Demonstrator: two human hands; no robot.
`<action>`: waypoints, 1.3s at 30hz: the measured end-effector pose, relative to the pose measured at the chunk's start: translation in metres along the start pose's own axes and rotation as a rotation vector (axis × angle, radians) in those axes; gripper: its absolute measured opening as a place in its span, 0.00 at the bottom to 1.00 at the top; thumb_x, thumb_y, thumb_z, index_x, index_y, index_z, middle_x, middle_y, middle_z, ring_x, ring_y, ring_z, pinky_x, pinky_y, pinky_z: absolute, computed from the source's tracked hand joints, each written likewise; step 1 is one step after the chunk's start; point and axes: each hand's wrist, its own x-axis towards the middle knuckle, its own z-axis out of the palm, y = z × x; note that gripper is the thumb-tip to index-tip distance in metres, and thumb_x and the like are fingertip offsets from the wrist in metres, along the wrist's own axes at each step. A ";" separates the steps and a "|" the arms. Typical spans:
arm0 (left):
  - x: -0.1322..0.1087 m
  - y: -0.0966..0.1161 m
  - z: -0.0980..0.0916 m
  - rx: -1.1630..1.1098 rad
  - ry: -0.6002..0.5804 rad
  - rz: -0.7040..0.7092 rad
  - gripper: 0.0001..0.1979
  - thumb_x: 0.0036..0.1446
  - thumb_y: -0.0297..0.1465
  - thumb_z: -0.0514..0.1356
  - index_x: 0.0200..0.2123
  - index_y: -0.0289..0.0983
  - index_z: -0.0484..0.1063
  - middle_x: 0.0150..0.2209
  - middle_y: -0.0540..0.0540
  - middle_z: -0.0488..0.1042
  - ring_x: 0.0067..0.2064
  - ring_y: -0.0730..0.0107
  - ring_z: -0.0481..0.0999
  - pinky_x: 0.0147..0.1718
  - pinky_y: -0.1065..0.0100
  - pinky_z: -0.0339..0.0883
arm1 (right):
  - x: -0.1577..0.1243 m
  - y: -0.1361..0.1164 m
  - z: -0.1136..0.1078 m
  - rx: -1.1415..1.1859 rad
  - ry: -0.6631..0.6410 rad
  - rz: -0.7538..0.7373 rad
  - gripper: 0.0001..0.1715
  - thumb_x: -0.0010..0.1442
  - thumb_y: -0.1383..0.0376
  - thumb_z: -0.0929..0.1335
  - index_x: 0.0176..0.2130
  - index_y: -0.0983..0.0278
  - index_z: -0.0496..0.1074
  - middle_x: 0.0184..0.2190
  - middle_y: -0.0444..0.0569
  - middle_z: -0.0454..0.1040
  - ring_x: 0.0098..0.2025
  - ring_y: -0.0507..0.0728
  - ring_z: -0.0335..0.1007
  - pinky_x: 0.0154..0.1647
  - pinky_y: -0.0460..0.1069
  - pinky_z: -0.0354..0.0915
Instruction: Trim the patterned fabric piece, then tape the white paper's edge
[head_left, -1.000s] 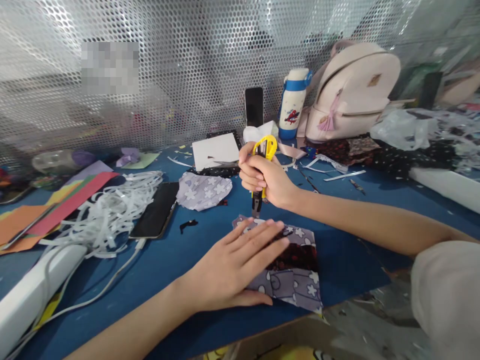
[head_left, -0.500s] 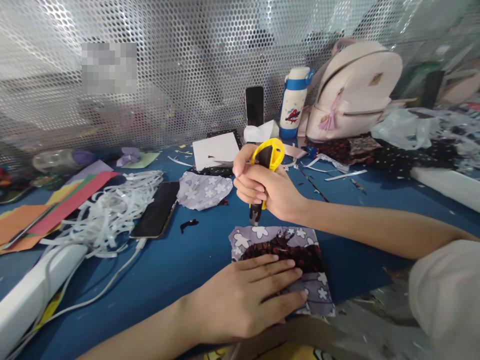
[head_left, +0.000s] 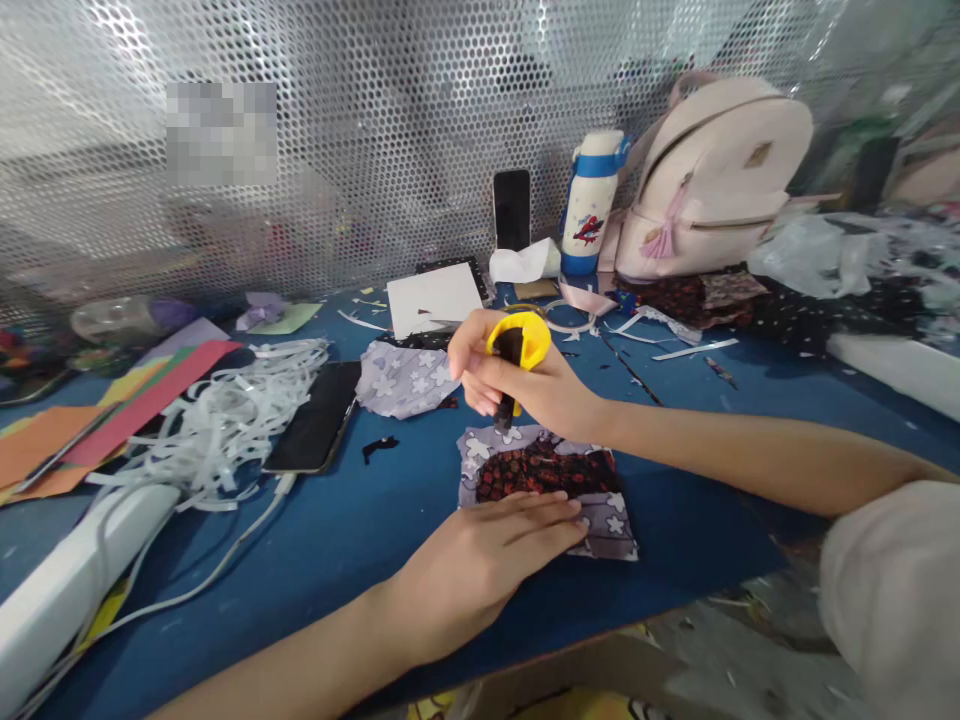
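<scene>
My right hand (head_left: 540,385) is wrapped round a yellow and black utility knife (head_left: 517,345), its tip pointing down at the far edge of the fabric. Under it lies a purple piece of fabric with white flowers (head_left: 615,515). On top of that sits a dark red and black patterned fabric piece (head_left: 544,470). My left hand (head_left: 487,560) rests flat, fingers stretched out, across the near part of both pieces. Another scrap of the flowered fabric (head_left: 405,380) lies just beyond, left of my right hand.
Left are a phone (head_left: 315,420) on a white cable, a heap of white strips (head_left: 217,430) and coloured paper (head_left: 150,400). A white sheet (head_left: 435,300), a bottle (head_left: 592,205), a standing phone (head_left: 512,208) and a backpack (head_left: 712,190) stand along the perforated panel. The blue table's (head_left: 420,650) front edge is close.
Both fabric pieces have shifted away from me and slightly left, with my left hand on them. The right hand with the knife has moved left and a little lower.
</scene>
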 end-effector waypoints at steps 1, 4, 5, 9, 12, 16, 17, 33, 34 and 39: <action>0.000 -0.001 0.000 -0.028 -0.017 -0.011 0.23 0.70 0.20 0.44 0.64 0.32 0.63 0.66 0.45 0.67 0.68 0.70 0.64 0.67 0.66 0.59 | 0.001 0.000 -0.003 0.000 0.014 0.005 0.06 0.67 0.65 0.66 0.36 0.64 0.69 0.22 0.37 0.61 0.22 0.45 0.58 0.24 0.43 0.61; 0.001 0.000 -0.002 -0.049 -0.033 0.006 0.23 0.70 0.21 0.45 0.64 0.31 0.63 0.66 0.44 0.67 0.68 0.69 0.63 0.69 0.66 0.57 | 0.005 -0.005 -0.011 0.047 0.036 0.141 0.05 0.67 0.68 0.65 0.36 0.63 0.69 0.18 0.33 0.55 0.17 0.44 0.48 0.18 0.41 0.53; 0.002 0.000 -0.002 -0.042 -0.036 0.013 0.22 0.70 0.21 0.46 0.64 0.31 0.63 0.65 0.43 0.67 0.68 0.69 0.63 0.69 0.65 0.56 | 0.007 -0.006 -0.013 0.068 0.029 0.216 0.05 0.66 0.69 0.64 0.36 0.63 0.68 0.17 0.33 0.54 0.16 0.44 0.45 0.16 0.40 0.50; 0.002 0.002 -0.002 0.006 -0.043 0.015 0.21 0.71 0.24 0.45 0.64 0.32 0.64 0.66 0.44 0.66 0.68 0.67 0.64 0.69 0.62 0.57 | 0.010 -0.007 -0.019 0.130 -0.020 0.475 0.08 0.63 0.73 0.61 0.35 0.64 0.68 0.15 0.32 0.53 0.15 0.44 0.39 0.13 0.40 0.45; 0.003 0.002 -0.001 0.057 -0.048 -0.009 0.21 0.72 0.26 0.45 0.63 0.35 0.65 0.67 0.45 0.65 0.68 0.64 0.64 0.68 0.58 0.57 | 0.009 -0.002 -0.021 0.142 -0.009 0.527 0.08 0.62 0.74 0.61 0.34 0.64 0.68 0.14 0.31 0.52 0.15 0.44 0.37 0.13 0.39 0.44; 0.003 0.001 0.000 0.105 -0.096 -0.062 0.21 0.72 0.29 0.47 0.65 0.35 0.61 0.68 0.43 0.61 0.70 0.61 0.61 0.67 0.55 0.61 | 0.007 0.004 -0.022 0.165 0.011 0.520 0.08 0.60 0.74 0.62 0.34 0.64 0.68 0.14 0.31 0.51 0.15 0.44 0.36 0.13 0.39 0.43; 0.003 0.001 0.001 0.111 -0.109 -0.069 0.22 0.72 0.29 0.46 0.66 0.34 0.60 0.69 0.43 0.60 0.70 0.60 0.60 0.67 0.55 0.61 | 0.007 0.005 -0.022 0.179 0.014 0.511 0.09 0.60 0.74 0.62 0.34 0.64 0.68 0.14 0.31 0.51 0.15 0.44 0.36 0.13 0.39 0.43; 0.003 -0.002 0.003 0.062 -0.153 -0.077 0.27 0.68 0.21 0.43 0.70 0.34 0.53 0.72 0.44 0.53 0.73 0.65 0.50 0.70 0.58 0.53 | -0.001 0.005 -0.015 0.279 -0.142 0.450 0.08 0.59 0.75 0.62 0.33 0.64 0.68 0.14 0.31 0.51 0.15 0.44 0.37 0.14 0.39 0.43; 0.002 -0.002 0.004 0.061 -0.148 -0.078 0.27 0.69 0.21 0.42 0.70 0.34 0.53 0.72 0.44 0.53 0.73 0.65 0.50 0.70 0.58 0.52 | 0.000 0.006 -0.015 0.296 -0.130 0.451 0.09 0.58 0.75 0.61 0.33 0.64 0.68 0.14 0.31 0.50 0.15 0.44 0.37 0.13 0.39 0.44; 0.000 -0.001 0.004 0.058 -0.149 -0.083 0.26 0.69 0.22 0.43 0.69 0.34 0.54 0.72 0.44 0.54 0.73 0.65 0.50 0.70 0.58 0.53 | 0.003 0.011 -0.019 0.350 -0.119 0.506 0.10 0.57 0.76 0.61 0.32 0.64 0.68 0.13 0.31 0.49 0.15 0.45 0.35 0.13 0.39 0.43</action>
